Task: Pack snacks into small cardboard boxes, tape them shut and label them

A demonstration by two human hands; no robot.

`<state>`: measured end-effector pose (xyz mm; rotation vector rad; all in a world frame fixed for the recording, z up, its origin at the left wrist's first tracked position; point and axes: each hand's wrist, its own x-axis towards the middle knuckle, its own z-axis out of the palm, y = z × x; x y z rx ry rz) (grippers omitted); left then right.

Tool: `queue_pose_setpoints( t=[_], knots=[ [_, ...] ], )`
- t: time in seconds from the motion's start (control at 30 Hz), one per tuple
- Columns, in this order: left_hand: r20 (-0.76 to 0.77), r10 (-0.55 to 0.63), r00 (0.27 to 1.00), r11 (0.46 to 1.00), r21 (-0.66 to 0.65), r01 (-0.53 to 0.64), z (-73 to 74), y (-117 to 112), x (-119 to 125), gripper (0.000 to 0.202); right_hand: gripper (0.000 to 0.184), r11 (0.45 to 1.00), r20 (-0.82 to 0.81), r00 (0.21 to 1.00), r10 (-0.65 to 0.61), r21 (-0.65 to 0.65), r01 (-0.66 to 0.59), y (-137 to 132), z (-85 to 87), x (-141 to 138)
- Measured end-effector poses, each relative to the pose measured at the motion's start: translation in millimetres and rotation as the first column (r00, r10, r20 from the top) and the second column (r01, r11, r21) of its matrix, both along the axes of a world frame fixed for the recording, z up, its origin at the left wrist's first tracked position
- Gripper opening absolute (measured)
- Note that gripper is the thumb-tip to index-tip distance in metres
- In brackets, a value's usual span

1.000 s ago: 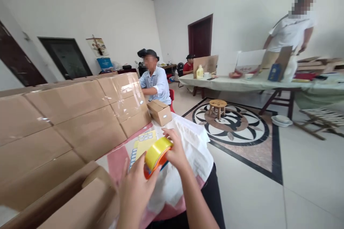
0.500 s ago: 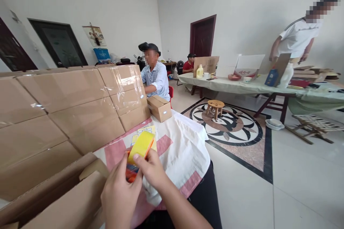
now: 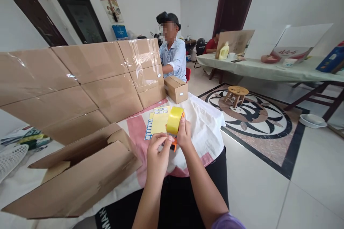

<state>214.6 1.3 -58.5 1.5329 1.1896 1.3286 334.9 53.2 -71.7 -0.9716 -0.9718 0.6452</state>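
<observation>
Both my hands hold an orange tape dispenser (image 3: 174, 145) that carries a yellow roll of tape (image 3: 174, 120). My right hand (image 3: 184, 134) grips its body just under the roll. My left hand (image 3: 158, 150) pinches the dispenser's lower front end with closed fingers. The dispenser hovers over the white and pink cloth (image 3: 204, 128) on the table, close to its near edge. An open cardboard box (image 3: 77, 175) with its flaps apart lies on the table to the left of my hands. A yellow label sheet (image 3: 158, 123) lies flat behind the dispenser.
A wall of stacked, taped cartons (image 3: 88, 78) runs along the table's left side. A small carton (image 3: 176, 88) stands in front of a seated person (image 3: 172, 55) at the far end. A long table (image 3: 268, 71) with a bottle, and a low stool (image 3: 236, 94), stand to the right.
The camera tilted down and turned left. My hands carried the tape dispenser lower and slightly right, and the open box came into fuller view. The standing person at the right left the picture.
</observation>
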Motion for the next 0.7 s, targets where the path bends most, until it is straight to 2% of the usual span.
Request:
queue_pose_setpoints(
  t=[0.07,0.2,0.3,0.37,0.43,0.53,0.7],
  knots=[
    [-0.067,-0.043,0.997,0.999,-0.019,0.042,4.8,-5,4,0.032,0.062,0.994,0.019,0.994,-0.109,0.035,0.108,6,-7.0,7],
    [-0.119,-0.139,0.983,0.98,-0.157,0.119,14.2,-8,10,0.03,0.059,0.985,-0.023,0.987,-0.161,0.057,0.162,8,-12.7,16],
    [-0.148,-0.181,0.972,0.96,-0.243,0.141,13.0,-6,10,0.035,0.057,0.98,-0.039,0.98,-0.196,0.032,0.197,8,-10.8,24],
    [-0.174,-0.201,0.964,0.946,-0.29,0.145,8.0,-7,8,0.038,0.055,0.978,-0.113,0.972,-0.206,-0.007,0.206,9,-8.5,32],
    [-0.189,-0.232,0.954,0.932,-0.325,0.163,1.0,-10,5,0.039,0.053,0.98,-0.179,0.964,-0.197,-0.048,0.191,11,-6.6,42],
    [-0.151,-0.284,0.947,0.901,-0.38,0.21,-8.7,-16,2,0.041,0.051,0.992,-0.217,0.97,-0.113,-0.077,0.098,11,-4.8,53],
    [-0.118,-0.27,0.956,0.89,-0.41,0.201,-14.0,-17,3,0.04,0.054,0.995,-0.241,0.968,-0.075,-0.089,0.054,7,-1.9,56]
  ],
)
